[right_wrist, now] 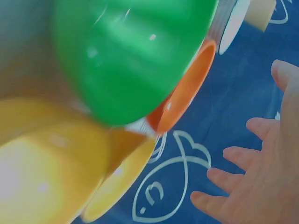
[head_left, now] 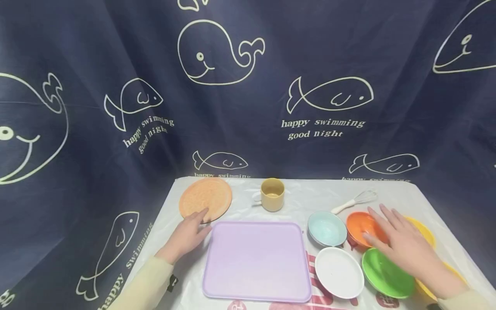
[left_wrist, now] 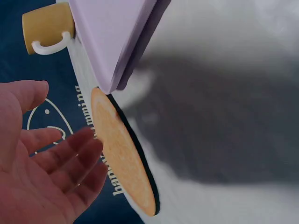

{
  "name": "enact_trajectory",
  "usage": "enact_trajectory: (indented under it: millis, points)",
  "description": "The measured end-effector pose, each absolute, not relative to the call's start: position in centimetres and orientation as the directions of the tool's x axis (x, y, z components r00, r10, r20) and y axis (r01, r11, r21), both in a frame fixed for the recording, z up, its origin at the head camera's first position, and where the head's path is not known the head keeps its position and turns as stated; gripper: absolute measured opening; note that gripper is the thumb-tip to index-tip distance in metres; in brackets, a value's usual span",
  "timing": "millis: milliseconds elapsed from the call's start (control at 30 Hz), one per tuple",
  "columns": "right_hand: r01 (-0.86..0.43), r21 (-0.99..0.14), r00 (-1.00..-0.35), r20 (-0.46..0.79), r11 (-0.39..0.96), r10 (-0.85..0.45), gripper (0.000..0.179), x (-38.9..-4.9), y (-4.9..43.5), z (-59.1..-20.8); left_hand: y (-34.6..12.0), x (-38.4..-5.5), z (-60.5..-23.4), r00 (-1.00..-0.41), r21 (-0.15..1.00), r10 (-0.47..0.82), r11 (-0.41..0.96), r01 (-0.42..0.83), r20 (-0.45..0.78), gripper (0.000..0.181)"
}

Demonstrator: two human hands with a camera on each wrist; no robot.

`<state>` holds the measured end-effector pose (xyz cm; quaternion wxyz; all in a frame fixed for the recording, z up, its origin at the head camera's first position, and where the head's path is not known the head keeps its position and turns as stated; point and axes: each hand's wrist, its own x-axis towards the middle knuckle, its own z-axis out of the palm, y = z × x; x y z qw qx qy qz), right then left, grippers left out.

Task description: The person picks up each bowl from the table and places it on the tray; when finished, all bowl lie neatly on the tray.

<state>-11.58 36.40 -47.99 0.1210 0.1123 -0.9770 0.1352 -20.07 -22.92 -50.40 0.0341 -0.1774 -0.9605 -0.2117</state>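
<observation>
My left hand (head_left: 187, 234) hovers near the front edge of a round orange mat (head_left: 207, 198), fingers loosely extended and holding nothing. In the left wrist view the same hand (left_wrist: 56, 158) shows its palm beside the mat (left_wrist: 124, 154). My right hand (head_left: 407, 243) spreads its fingers above an orange bowl (head_left: 358, 224) and a green bowl (head_left: 381, 275). The right wrist view shows that hand (right_wrist: 257, 163) apart from the green bowl (right_wrist: 135, 56), with nothing in its grasp. Two yellow dishes, one at the far right (head_left: 421, 230), are partly hidden by the right hand and forearm.
A lilac tray (head_left: 257, 262) lies mid-table. Behind it stands a mustard mug (head_left: 272, 196) with a white handle. A pale blue bowl (head_left: 327, 228) and a white bowl (head_left: 339, 272) sit right of the tray; a whisk (head_left: 356, 201) lies behind them. Dark fabric hangs behind the table.
</observation>
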Motion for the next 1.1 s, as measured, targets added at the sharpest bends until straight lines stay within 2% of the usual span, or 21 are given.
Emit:
enact_trajectory:
  millis: [133,300,667,900,1100]
  points:
    - [-0.221,-0.274,-0.954,0.262,0.936,-0.148,0.087,-10.2,38.2,-48.1,-23.5,-18.8,-51.0,-0.963,0.470,0.262,0.845,0.257,0.055,0.054]
    - [-0.116,-0.323,-0.978,0.204,0.939,-0.051,0.090,-8.0,40.9,-48.9,-23.9,-17.4,-52.1,-0.973,0.495,0.230,0.846,0.199,-0.003,0.052]
    - [0.083,-0.298,-0.997,-0.019,0.951,0.081,0.103,-4.8,45.3,-52.4,-24.0,-16.0,-54.0,-0.980,0.555,0.198,0.819,0.146,-0.034,0.052]
    - [0.117,-0.322,-0.987,-0.139,0.939,0.076,0.114,-3.7,46.9,-54.3,-23.8,-16.2,-55.3,-0.976,0.571,0.204,0.811,0.127,-0.073,0.056]
    - [0.193,-0.334,-0.967,-0.222,0.923,0.122,0.126,-3.3,46.7,-54.9,-24.1,-16.2,-55.7,-0.971,0.552,0.217,0.824,0.127,-0.101,0.059]
